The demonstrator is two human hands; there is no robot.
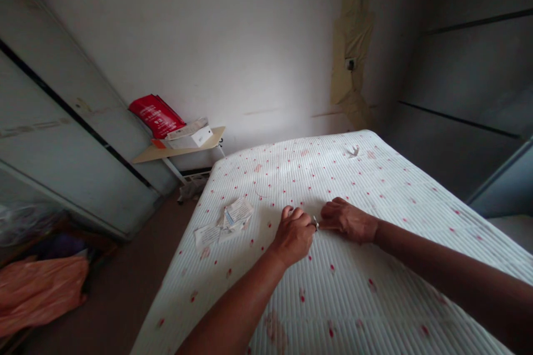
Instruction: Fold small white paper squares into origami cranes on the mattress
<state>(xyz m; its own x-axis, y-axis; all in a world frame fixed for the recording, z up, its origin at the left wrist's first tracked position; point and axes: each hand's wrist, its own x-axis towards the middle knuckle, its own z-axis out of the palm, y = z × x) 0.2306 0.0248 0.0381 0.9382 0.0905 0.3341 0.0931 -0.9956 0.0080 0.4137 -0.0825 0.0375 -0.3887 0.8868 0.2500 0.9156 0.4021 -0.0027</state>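
Observation:
Both hands are close together over the middle of a white mattress [358, 299] with red dots. My left hand [295, 233] is closed, its fingers pinched at one end of a small whitish object [316, 224] too small to name. Just to the right, my right hand [347, 219] is closed with its fingertips near the other side of that object; what it grips is hidden. Left of my left hand lie printed paper pieces [238, 213]. Farther back on the mattress sits a small crumpled white scrap [353, 151].
A small wooden shelf table [144, 154] at the back left bears a red bag [156, 115] and a white box [200, 137]. Cabinets [75, 122] stand on the left. An orange cloth or bag [41, 291] lies at lower left. A wall socket [350, 64] is behind the mattress.

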